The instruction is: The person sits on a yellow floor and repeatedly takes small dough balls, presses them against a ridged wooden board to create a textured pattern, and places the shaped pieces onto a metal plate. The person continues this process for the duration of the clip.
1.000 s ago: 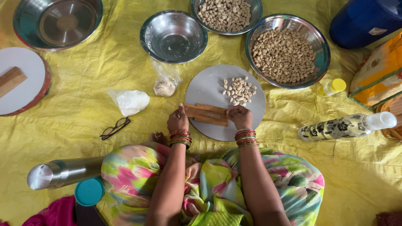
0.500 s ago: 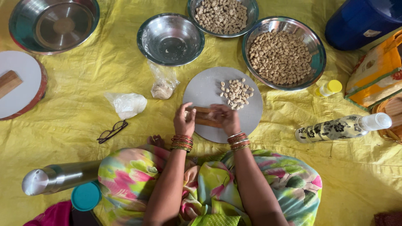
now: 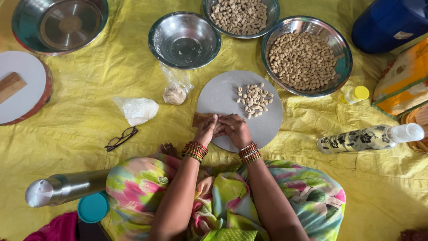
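Both hands meet on a wooden block at the near edge of the round grey board (image 3: 267, 129): the left hand (image 3: 206, 129) presses down on the block (image 3: 198, 118), the right hand (image 3: 235, 128) curls closed beside it. Just beyond the fingers lies a small pile of nuts (image 3: 255, 99).

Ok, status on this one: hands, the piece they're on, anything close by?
Left hand and right hand both pressed on flat brown wooden block. Block on round grey board. Small pile of pale nuts just beyond, apart.

bowl (image 3: 184, 40): shiny metal | sheet (image 3: 89, 129): glossy crinkled plastic | block (image 3: 199, 119): matt wood
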